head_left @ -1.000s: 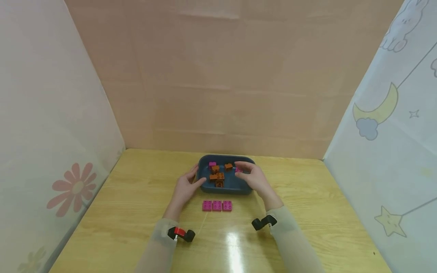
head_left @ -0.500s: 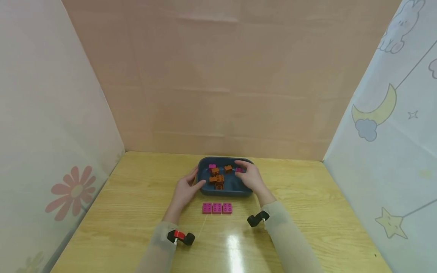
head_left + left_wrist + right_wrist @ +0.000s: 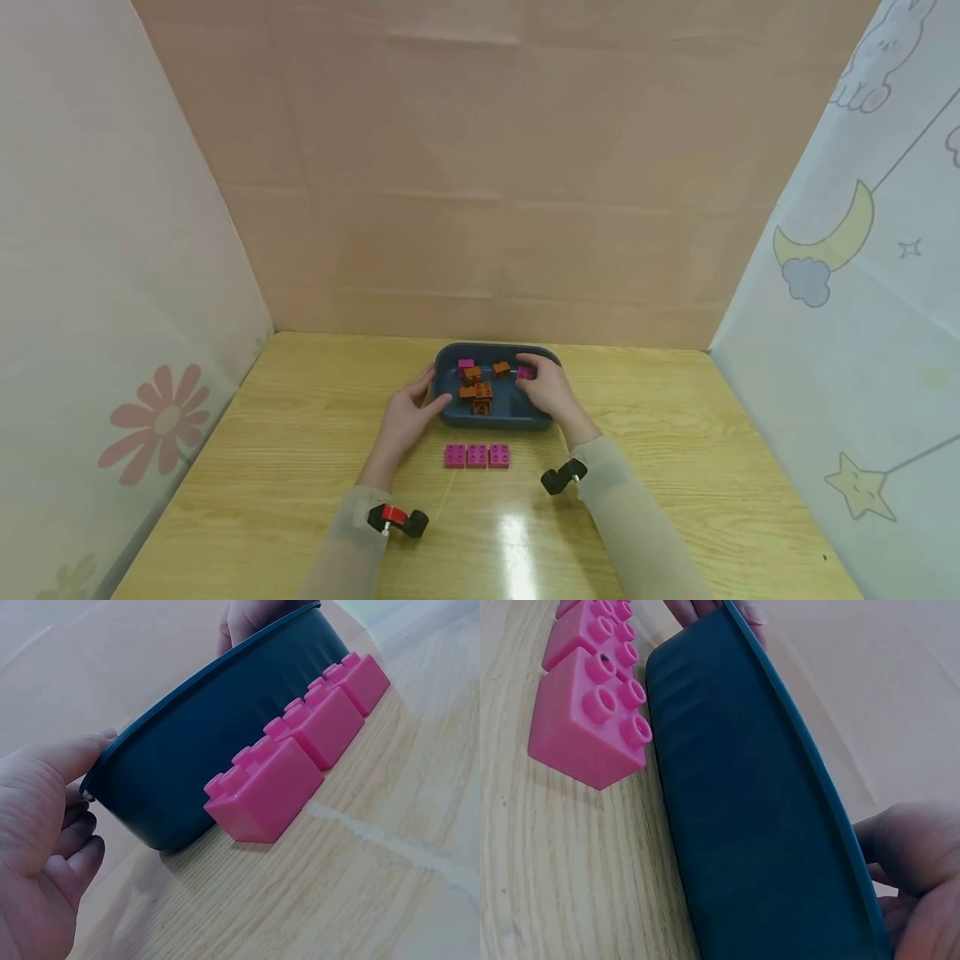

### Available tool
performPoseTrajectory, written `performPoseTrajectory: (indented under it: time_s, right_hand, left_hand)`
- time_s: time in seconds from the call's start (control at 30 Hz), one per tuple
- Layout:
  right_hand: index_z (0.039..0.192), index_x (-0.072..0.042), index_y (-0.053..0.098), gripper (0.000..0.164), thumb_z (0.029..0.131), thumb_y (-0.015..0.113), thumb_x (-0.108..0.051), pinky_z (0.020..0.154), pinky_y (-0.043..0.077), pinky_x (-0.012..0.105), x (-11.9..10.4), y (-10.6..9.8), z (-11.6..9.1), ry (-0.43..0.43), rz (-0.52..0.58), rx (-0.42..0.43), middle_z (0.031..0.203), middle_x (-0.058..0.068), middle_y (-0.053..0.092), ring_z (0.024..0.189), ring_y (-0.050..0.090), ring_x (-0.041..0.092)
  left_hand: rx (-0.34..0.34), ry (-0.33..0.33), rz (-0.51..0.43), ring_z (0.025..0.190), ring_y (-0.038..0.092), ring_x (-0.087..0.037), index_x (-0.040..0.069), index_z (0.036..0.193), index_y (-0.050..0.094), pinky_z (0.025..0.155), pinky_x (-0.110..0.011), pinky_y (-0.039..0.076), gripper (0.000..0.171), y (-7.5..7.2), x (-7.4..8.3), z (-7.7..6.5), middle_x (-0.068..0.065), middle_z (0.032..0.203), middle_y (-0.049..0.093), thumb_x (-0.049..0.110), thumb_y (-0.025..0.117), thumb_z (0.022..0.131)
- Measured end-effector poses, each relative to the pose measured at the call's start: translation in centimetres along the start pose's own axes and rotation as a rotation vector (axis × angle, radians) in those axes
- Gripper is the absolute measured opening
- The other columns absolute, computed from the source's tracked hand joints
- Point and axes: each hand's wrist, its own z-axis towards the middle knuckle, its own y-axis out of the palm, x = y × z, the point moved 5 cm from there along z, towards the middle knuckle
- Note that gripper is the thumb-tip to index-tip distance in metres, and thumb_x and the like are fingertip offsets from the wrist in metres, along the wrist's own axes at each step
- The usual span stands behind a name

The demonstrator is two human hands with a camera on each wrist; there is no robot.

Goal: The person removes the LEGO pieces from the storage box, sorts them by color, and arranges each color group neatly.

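Note:
My left hand point(image 3: 405, 419) holds the left end of a dark blue tray point(image 3: 498, 423), thumb at the rim and fingers along the outside. In the left wrist view the thumb lies on the tray's rim. My right hand point(image 3: 551, 387) reaches over the tray's right end, a pink building brick point(image 3: 523, 373) between its thumb and fingers; the tray wall hides this grip in the right wrist view. Several orange bricks point(image 3: 482, 389) and another pink brick point(image 3: 466, 364) lie inside the tray, mostly toward its left half.
In front of the tray, three pink bricks point(image 3: 477, 456) stand in a side-by-side row on the wooden table point(image 3: 300, 433), studs up. A brown backdrop point(image 3: 480, 208) rises behind, with patterned white panels on both sides.
My right wrist has shifted a little to the left while its fingers stay around the pink brick. The left hand and the row of bricks keep their places.

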Motion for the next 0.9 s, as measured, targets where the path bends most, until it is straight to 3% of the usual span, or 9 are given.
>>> performPoseTrajectory:
  time_s: [0.13,0.23,0.33,0.63,0.9]
  right_hand:
    - [0.151,-0.004,0.06,0.054,0.099,0.073,-0.003,0.094,0.052,0.048,0.1,0.1,0.2,0.02,0.026,-0.018,0.15,0.022,0.06,0.109,0.062,0.034]
    - [0.151,-0.002,0.06,0.053,0.099,0.072,-0.001,0.106,0.051,0.053,0.0,0.1,0.3,0.023,0.051,-0.025,0.152,0.022,0.058,0.127,0.06,0.037]
    - [0.15,-0.001,0.06,0.052,0.099,0.071,0.001,0.108,0.051,0.056,-0.1,0.2,0.4,0.03,0.077,-0.03,0.151,0.021,0.059,0.132,0.058,0.039]
    - [0.141,-0.004,0.069,0.046,0.096,0.073,0.003,0.091,0.057,0.049,0.4,0.8,1.0,0.051,0.056,-0.001,0.134,0.017,0.07,0.11,0.066,0.033]
    - [0.138,-0.002,0.071,0.046,0.093,0.078,0.003,0.094,0.059,0.05,0.7,1.0,1.5,0.075,0.075,0.015,0.128,0.017,0.073,0.11,0.07,0.033]
  left_hand:
    - [0.0,-0.001,-0.012,0.156,0.037,-0.028,-0.001,0.158,0.049,0.122,-0.04,0.037,0.072,0.0,0.1,0.0,-0.007,0.167,0.042,0.025,0.081,0.099]
    - [0.003,0.001,-0.022,0.156,0.036,-0.027,0.0,0.158,0.049,0.123,-0.04,0.038,0.072,0.0,0.1,0.0,-0.006,0.167,0.043,0.026,0.081,0.099]
    - [-0.001,0.008,-0.025,0.156,0.036,-0.026,0.0,0.158,0.049,0.122,-0.039,0.037,0.072,-0.1,0.1,0.0,-0.005,0.167,0.043,0.026,0.081,0.099]
    - [-0.011,0.004,-0.022,0.157,0.034,-0.028,-0.001,0.158,0.047,0.122,-0.038,0.036,0.073,0.0,0.3,0.0,-0.007,0.168,0.041,0.026,0.081,0.099]
    - [-0.014,0.003,-0.043,0.158,0.033,-0.026,0.0,0.159,0.046,0.123,-0.038,0.035,0.075,0.0,0.3,0.0,-0.007,0.169,0.04,0.027,0.081,0.099]
